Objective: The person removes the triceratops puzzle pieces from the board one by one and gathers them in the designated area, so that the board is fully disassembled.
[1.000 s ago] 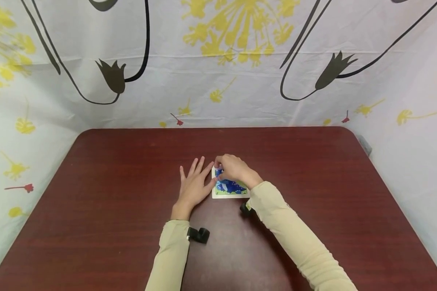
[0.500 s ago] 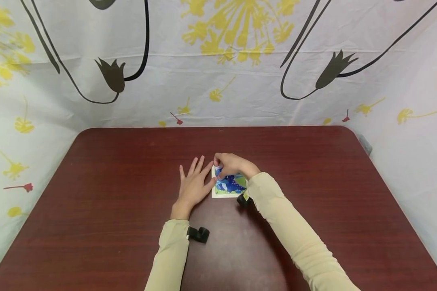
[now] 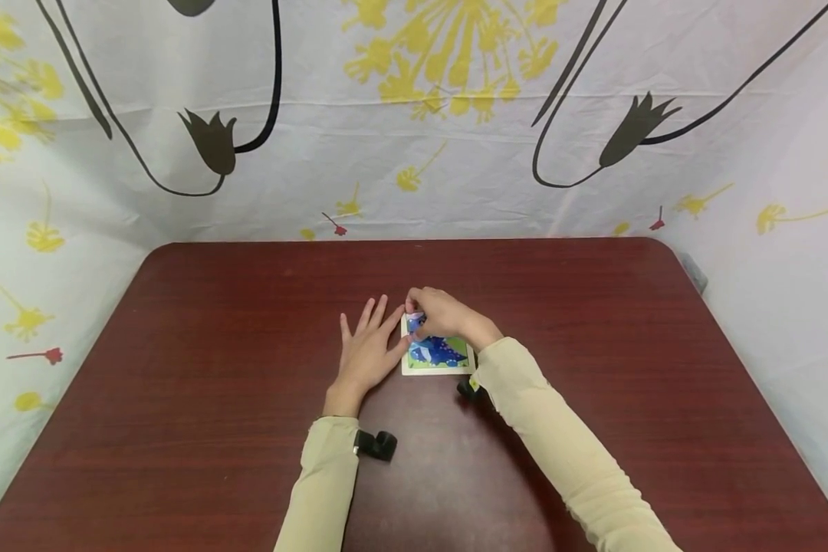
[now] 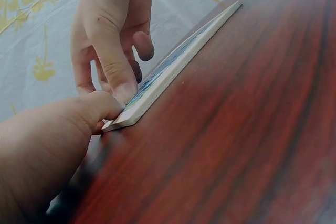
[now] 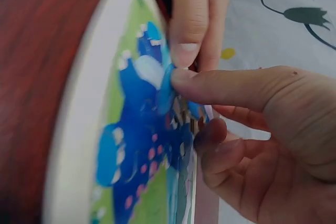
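A small flat picture puzzle (image 3: pixel 438 371) with a pale wooden frame and a blue dinosaur on green lies on the table. My left hand (image 3: pixel 366 356) rests at its left edge, fingers spread, with the thumb against the frame (image 4: pixel 157 90). My right hand (image 3: pixel 447 316) arches over the upper left of the picture, thumb and fingers curled together. In the right wrist view, the right thumb presses on a blue puzzle piece (image 5: pixel 166 90), with fingers behind it. Uneven piece edges show below the thumb. The right hand hides the picture's upper part in the head view.
The dark red wooden table (image 3: pixel 234 330) spreads around the puzzle on all sides. A white cloth (image 3: pixel 317 169) with yellow and dark flower prints hangs behind and beside it. Small black cameras (image 3: pixel 377 445) sit at both wrists.
My right hand shifts slightly over the puzzle's upper left, its wrist swinging a little left and then back right. The left hand and the puzzle stay in place.
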Tool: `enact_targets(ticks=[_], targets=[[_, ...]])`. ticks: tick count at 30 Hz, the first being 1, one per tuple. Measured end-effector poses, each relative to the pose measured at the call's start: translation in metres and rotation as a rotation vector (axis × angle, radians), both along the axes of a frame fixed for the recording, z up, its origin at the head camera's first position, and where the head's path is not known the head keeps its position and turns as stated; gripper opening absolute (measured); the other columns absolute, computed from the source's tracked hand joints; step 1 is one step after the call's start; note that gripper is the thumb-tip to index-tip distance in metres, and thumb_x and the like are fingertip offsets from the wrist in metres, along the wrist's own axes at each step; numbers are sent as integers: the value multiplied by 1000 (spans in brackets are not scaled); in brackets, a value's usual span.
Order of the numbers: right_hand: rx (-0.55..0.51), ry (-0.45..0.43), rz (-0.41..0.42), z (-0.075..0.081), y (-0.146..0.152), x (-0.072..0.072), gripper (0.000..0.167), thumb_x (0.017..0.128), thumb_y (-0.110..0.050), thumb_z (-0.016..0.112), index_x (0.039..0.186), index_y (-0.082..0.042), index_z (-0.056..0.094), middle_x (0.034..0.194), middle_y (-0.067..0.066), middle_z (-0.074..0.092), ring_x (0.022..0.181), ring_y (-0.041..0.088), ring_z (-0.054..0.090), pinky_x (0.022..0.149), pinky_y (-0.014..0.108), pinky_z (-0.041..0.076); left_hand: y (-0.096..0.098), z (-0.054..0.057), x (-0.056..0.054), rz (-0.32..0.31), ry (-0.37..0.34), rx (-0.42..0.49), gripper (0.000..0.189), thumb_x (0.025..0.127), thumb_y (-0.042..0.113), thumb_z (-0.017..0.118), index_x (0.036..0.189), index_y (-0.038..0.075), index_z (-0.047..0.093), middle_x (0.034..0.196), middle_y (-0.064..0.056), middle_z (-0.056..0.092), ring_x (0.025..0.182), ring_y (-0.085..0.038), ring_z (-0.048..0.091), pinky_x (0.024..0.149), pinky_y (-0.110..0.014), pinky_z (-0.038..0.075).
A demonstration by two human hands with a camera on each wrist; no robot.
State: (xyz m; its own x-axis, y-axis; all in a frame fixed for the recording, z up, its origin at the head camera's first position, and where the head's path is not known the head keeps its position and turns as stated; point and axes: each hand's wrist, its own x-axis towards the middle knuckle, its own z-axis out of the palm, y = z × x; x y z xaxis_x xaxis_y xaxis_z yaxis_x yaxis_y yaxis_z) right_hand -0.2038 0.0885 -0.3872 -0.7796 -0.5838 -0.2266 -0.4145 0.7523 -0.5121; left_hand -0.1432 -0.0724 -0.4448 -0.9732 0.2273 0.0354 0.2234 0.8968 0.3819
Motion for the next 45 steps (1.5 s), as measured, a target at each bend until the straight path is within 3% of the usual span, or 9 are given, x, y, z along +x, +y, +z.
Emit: enact_targets(ticks=[5,11,17,21,29,34,45], targets=[[-22,91,-3,0,5,4,30,75,-11,78,98,-8,59,97,5,57,89,20,53,80,36,45,1,0,0,4,25,15,60,91,51,46,144,25,37,153,-4,18,141,-23,7,103,-62,-7],[-11,182,33,-2,8,6,28,78,-10,75,103,-6,63,98,5,61,90,19,56,83,37,47,0,-2,-1,0,3,0,61,91,53,44,145,26,35,154,-3,16,141,-22,5,104,-61,-7],[-35,270,37,5,18,7,32,77,-14,74,107,-5,66,97,6,61,81,18,57,75,35,49,-1,-2,0,7,5,2,61,91,53,44,145,27,35,153,-3,16,141,-22,5,104,-61,-7],[-96,302,-26,8,42,5,31,76,-12,73,106,-6,68,96,5,59,76,18,56,68,33,47,-1,-2,-1,1,14,14,61,91,53,45,145,28,35,153,-4,17,141,-23,6,104,-60,-7],[-134,215,-174,3,85,4,36,77,-6,72,111,-1,64,98,11,58,83,24,57,74,39,49,-1,-2,1,-1,32,24,62,90,53,46,145,28,35,153,-4,18,141,-24,7,104,-61,-6],[-163,167,-249,-4,98,8,32,76,-5,73,106,0,61,96,12,59,83,26,58,75,40,49,-3,-2,2,-22,30,8,61,92,53,43,146,27,33,154,-5,17,141,-25,7,104,-61,-6],[-175,100,-277,-18,107,14,24,76,-3,73,97,-1,62,95,13,59,81,25,58,75,41,48,-4,-2,1,-34,42,16,61,92,53,42,146,26,34,154,-6,17,141,-25,7,104,-61,-6]])
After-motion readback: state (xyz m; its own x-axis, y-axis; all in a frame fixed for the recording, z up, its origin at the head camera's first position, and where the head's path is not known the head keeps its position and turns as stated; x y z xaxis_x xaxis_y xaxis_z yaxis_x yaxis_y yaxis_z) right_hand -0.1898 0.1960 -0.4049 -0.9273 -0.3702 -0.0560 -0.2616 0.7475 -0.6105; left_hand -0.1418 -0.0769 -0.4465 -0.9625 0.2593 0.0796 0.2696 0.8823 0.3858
